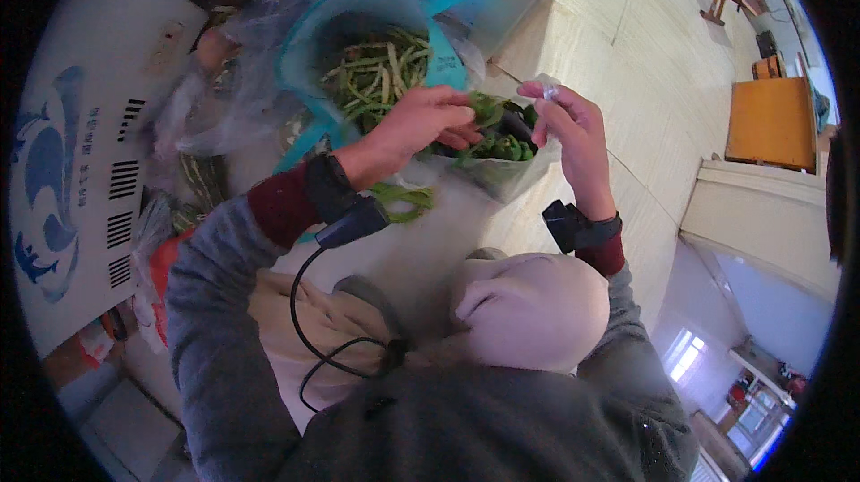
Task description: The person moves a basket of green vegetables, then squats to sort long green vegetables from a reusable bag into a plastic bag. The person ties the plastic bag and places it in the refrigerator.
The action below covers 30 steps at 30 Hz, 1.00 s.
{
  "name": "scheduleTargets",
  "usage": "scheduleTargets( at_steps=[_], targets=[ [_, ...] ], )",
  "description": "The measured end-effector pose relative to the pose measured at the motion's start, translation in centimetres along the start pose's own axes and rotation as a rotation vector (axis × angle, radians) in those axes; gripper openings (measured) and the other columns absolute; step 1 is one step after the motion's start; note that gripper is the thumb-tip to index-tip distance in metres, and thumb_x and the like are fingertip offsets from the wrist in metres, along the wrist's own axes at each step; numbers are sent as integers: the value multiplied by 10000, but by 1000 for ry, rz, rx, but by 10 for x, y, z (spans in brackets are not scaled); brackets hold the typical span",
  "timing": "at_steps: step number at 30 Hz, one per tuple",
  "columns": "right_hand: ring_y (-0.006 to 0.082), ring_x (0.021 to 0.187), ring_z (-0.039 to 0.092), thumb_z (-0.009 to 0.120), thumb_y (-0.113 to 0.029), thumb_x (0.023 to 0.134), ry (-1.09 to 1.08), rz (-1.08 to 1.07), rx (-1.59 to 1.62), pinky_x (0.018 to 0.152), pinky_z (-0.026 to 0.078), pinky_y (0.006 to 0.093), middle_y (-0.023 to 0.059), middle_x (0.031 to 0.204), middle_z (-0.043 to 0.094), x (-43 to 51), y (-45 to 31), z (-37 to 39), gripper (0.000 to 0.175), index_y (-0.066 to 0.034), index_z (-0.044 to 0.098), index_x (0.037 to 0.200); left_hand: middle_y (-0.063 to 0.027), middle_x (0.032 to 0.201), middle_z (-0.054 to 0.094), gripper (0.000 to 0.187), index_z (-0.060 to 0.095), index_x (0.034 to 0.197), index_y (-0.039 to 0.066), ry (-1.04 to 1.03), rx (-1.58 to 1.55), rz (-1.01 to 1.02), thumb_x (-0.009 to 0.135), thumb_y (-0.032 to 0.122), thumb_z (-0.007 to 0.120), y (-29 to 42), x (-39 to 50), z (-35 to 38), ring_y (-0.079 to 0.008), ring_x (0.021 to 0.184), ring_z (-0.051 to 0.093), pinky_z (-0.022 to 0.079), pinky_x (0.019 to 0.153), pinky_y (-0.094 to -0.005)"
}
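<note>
Before me a clear plastic bag (504, 179) stands on the floor, holding green peppers (507, 148) and dark, elongated vegetables that look like eggplants (516, 124). My left hand (430, 120) reaches over the bag's left side, its curled fingers among the vegetables; whether they grip one is hidden. With its fingertips, my right hand (571, 120) pinches the bag's rim on the right side. Just beyond my left hand, a turquoise-edged bag (295, 55) gapes, filled with long green beans (379, 72). A few more green pods (406, 203) lie on the floor below my left wrist.
A white appliance carton or panel (101, 166) bearing print stands at the left. Crumpled clear plastic bags (235, 99) and striped green squash (201, 176) lie beside it. Pale floor tiles (645, 99) stretch right, towards an orange-brown wooden box (769, 122). A cable (293, 300) hangs from my left wrist band.
</note>
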State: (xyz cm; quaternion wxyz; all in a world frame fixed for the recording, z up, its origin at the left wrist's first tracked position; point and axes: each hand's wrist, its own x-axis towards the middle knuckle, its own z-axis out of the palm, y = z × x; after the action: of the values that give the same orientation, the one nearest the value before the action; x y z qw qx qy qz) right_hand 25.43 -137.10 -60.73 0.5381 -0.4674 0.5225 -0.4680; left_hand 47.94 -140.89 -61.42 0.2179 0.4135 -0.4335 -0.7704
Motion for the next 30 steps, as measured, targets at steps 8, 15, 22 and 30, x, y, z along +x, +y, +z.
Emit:
scheduleTargets(
  at_steps=[8,15,22,30],
  targets=[
    [73,523,503,574,-150,881,116,30,-103,490,403,231,5,659,585,-6,-4,-13,215,39,667,924,-86,939,649,195,605,1066,28,373,719,536,928,99,486,1,-5,-70,-177,814,648,514,651,-302],
    [167,491,523,581,-476,878,-163,43,-895,483,418,314,94,545,549,23,4,37,521,23,629,741,-156,1035,604,206,638,950,33,24,1626,790,766,67,551,-52,16,-90,-311,1052,552,453,888,-416],
    [399,590,588,555,-512,843,-262,-78,-1105,563,463,462,231,569,553,49,36,88,619,66,567,623,-86,1060,585,277,622,1022,73,-23,1792,783,760,147,568,-87,54,-75,-257,1111,483,342,1006,-438],
    [242,418,600,559,-202,792,-116,-79,-1024,508,496,379,155,484,558,58,54,68,302,47,584,623,-27,1049,585,326,604,1053,143,79,2243,650,732,194,616,-62,56,-84,-219,1030,524,291,1006,-487]
  ],
)
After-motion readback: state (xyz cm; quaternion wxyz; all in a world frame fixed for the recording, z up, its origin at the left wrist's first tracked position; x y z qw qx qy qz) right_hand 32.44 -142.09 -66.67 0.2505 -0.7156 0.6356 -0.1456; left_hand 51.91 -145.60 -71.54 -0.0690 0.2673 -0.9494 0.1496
